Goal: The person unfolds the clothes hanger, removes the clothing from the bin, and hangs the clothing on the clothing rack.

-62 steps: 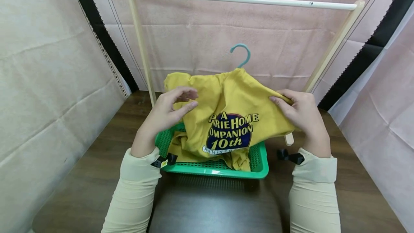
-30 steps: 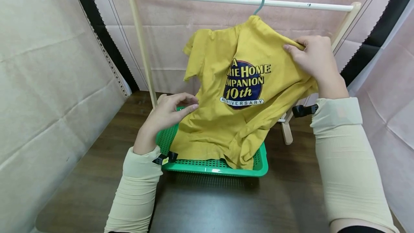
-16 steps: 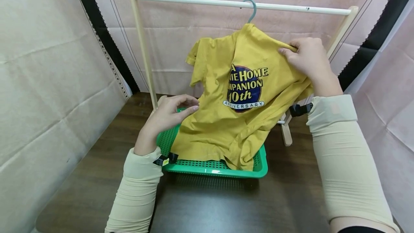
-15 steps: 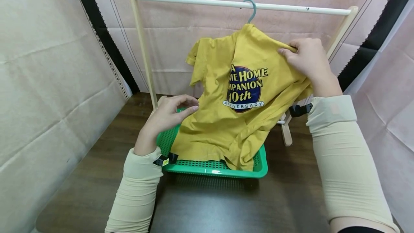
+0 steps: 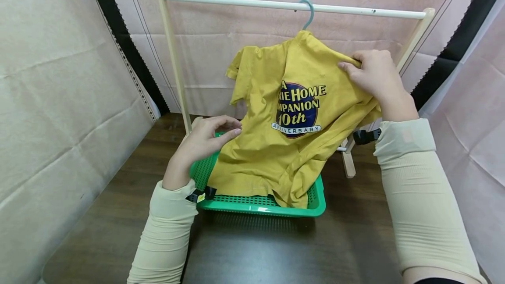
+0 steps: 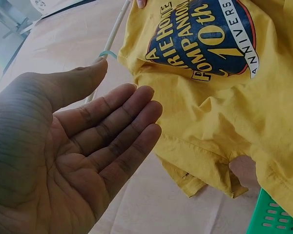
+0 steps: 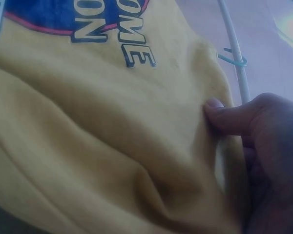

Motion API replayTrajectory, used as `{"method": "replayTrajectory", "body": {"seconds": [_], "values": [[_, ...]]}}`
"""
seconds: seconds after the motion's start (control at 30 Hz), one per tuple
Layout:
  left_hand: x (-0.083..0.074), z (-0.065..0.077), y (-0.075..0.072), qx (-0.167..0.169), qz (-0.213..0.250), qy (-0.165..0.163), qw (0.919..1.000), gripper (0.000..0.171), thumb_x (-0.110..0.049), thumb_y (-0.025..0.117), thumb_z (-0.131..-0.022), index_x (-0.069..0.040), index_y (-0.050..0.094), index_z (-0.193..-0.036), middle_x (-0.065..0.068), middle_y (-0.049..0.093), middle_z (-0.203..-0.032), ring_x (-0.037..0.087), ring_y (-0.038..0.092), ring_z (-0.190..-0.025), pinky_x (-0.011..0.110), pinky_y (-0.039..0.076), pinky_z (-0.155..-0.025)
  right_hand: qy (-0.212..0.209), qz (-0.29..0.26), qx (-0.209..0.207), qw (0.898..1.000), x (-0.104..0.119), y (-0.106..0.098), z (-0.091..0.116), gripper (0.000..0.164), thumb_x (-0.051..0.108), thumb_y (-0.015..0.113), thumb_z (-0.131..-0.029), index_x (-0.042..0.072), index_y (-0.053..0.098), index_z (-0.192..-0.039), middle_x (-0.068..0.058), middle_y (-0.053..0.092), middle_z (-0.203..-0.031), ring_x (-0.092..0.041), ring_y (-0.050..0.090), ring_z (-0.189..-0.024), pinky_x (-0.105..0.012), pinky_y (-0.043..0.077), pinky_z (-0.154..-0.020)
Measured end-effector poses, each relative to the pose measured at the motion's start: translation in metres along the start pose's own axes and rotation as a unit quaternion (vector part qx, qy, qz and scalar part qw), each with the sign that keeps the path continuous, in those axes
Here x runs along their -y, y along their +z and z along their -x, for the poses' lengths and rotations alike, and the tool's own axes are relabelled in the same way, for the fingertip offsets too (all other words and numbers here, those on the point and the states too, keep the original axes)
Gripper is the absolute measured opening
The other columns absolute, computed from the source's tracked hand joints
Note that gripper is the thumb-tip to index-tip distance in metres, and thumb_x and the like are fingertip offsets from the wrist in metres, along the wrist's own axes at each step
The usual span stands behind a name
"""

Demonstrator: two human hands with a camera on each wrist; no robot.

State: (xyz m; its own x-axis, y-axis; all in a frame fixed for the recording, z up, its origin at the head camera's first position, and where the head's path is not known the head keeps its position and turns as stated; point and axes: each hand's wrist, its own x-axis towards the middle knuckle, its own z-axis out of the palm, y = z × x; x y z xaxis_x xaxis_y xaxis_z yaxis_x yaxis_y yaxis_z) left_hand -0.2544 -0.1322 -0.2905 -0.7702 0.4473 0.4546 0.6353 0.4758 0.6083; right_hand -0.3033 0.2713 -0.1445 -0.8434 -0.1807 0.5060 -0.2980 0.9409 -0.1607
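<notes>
A yellow T-shirt (image 5: 260,143) with a dark blue printed badge is on a light blue hanger (image 5: 308,14). The hanger's hook lies over the white bar (image 5: 244,1) of a rack. My right hand (image 5: 376,76) pinches the shirt's right shoulder between thumb and fingers; the right wrist view shows the thumb (image 7: 229,117) pressing the cloth. My left hand (image 5: 209,137) stays by the shirt's left side with relaxed fingers. In the left wrist view its palm (image 6: 73,180) faces the camera and holds nothing. The hem hangs down into a green basket (image 5: 260,208).
The rack's wooden posts (image 5: 172,56) stand left and right on a dark wooden table (image 5: 260,249). One rack foot (image 5: 349,165) reaches forward right of the basket. Pale fabric walls (image 5: 79,113) enclose the table on the sides and back.
My right hand has raised the shirt and hanger from low over the basket up to the bar, then lowered them slightly so the hook sits over it. The left hand has hardly moved.
</notes>
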Motion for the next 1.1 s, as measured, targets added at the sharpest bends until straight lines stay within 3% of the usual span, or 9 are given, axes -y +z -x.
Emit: {"method": "replayTrajectory", "body": {"seconds": [0.33, 0.5, 0.7, 0.83, 1.1], "values": [[-0.001, 0.001, -0.001, 0.0, -0.008, -0.002, 1.0, 0.027, -0.042, 0.063, -0.1, -0.024, 0.07, -0.119, -0.011, 0.07, -0.108, 0.008, 0.063, -0.104, 0.038, 0.051, -0.083, -0.01, 0.007, 0.01, 1.0, 0.002, -0.002, 0.005, 0.044, 0.04, 0.055, -0.102, 0.004, 0.056, -0.077, -0.011, 0.054, -0.064, -0.031, 0.048, -0.066, -0.04, 0.035, -0.06], [0.0, 0.0, -0.002, -0.001, 0.003, 0.005, 1.0, 0.026, -0.04, 0.063, -0.1, -0.023, 0.07, -0.119, -0.01, 0.07, -0.108, 0.01, 0.063, -0.103, 0.045, 0.052, -0.086, -0.016, 0.002, 0.002, 1.0, 0.004, -0.004, 0.009, 0.043, 0.042, 0.056, -0.101, 0.001, 0.066, -0.092, -0.015, 0.062, -0.075, -0.033, 0.052, -0.072, -0.041, 0.036, -0.063], [0.001, 0.001, -0.001, 0.001, 0.01, 0.007, 0.9999, 0.026, -0.039, 0.063, -0.1, -0.023, 0.07, -0.119, -0.01, 0.07, -0.108, 0.009, 0.063, -0.103, 0.045, 0.052, -0.087, -0.028, -0.025, -0.028, 0.999, 0.012, -0.002, 0.017, 0.043, 0.039, 0.057, -0.101, -0.001, 0.07, -0.111, -0.021, 0.07, -0.095, -0.037, 0.058, -0.085, -0.048, 0.042, -0.075], [0.001, 0.001, 0.0, -0.002, 0.006, 0.011, 0.9999, 0.026, -0.039, 0.063, -0.1, -0.023, 0.07, -0.118, -0.01, 0.07, -0.107, 0.009, 0.064, -0.102, 0.042, 0.052, -0.086, -0.041, -0.042, -0.053, 0.997, 0.018, -0.001, 0.023, 0.04, 0.034, 0.056, -0.101, -0.002, 0.069, -0.113, -0.021, 0.071, -0.105, -0.038, 0.062, -0.091, -0.05, 0.045, -0.082], [0.0, 0.0, 0.0, -0.009, -0.001, 0.015, 0.9999, 0.025, -0.039, 0.064, -0.1, -0.023, 0.071, -0.117, -0.011, 0.071, -0.106, 0.008, 0.064, -0.101, 0.041, 0.052, -0.085, -0.065, -0.063, -0.079, 0.993, 0.024, 0.002, 0.027, 0.035, 0.027, 0.057, -0.099, -0.002, 0.068, -0.114, -0.02, 0.071, -0.108, -0.034, 0.062, -0.093, -0.05, 0.045, -0.083]]}}
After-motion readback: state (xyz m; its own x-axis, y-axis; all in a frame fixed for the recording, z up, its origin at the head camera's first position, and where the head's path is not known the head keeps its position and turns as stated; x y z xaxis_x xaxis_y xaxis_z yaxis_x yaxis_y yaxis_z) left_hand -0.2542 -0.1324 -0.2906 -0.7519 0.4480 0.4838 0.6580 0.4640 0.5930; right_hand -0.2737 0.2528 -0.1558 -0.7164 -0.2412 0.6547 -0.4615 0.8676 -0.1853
